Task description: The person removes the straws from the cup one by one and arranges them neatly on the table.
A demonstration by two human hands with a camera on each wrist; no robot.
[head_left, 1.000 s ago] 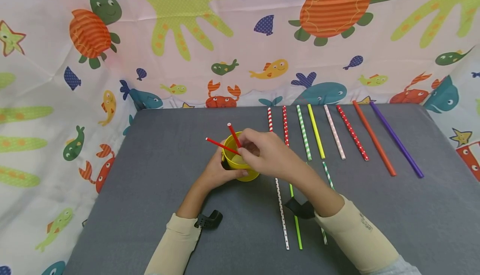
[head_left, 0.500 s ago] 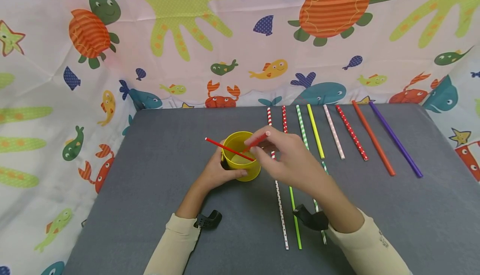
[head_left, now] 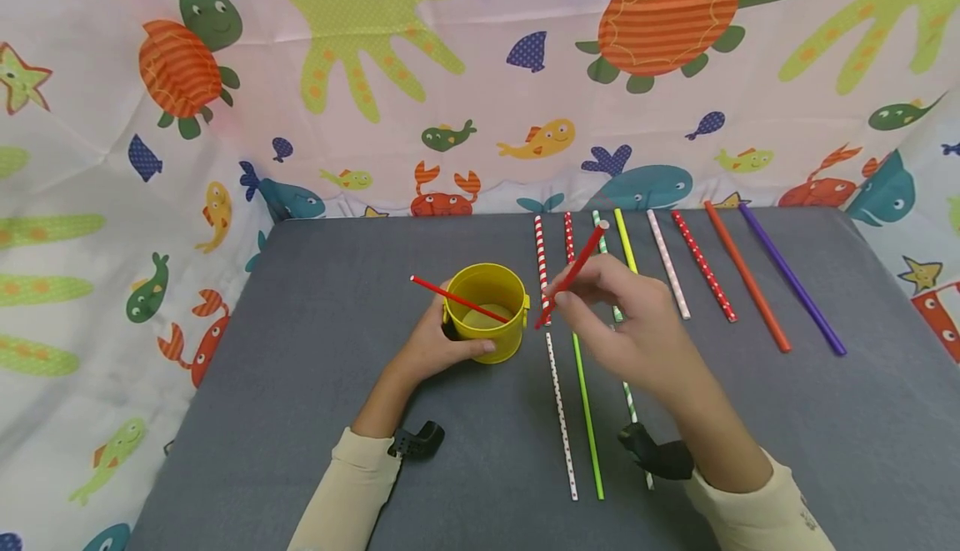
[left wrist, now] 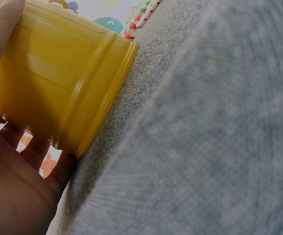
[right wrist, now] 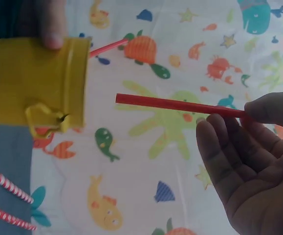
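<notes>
A small yellow bucket (head_left: 510, 343) stands on the grey table, gripped from its left side by my left hand (head_left: 433, 349); the thumb lies across its front. One red straw (head_left: 429, 286) leans inside, its upper end sticking out over the left rim. To the right of the bucket, my right hand (head_left: 630, 326) pinches another red straw (head_left: 581, 261) between thumb and fingers, tilted and above the table. In the right wrist view this held straw (right wrist: 175, 104) is apart from the bucket (right wrist: 38, 83), its free end pointing at the opening.
Several straws lie in a row at the back right, among them a yellow one (head_left: 626, 238), a red dotted one (head_left: 705, 266), an orange one (head_left: 748, 278) and a purple one (head_left: 793, 280). Longer white dotted (head_left: 561, 418) and lime green (head_left: 590, 422) straws lie nearer.
My right hand has drawn one red straw up out of the bucket and moved right with it. The left hand and bucket have stayed in place.
</notes>
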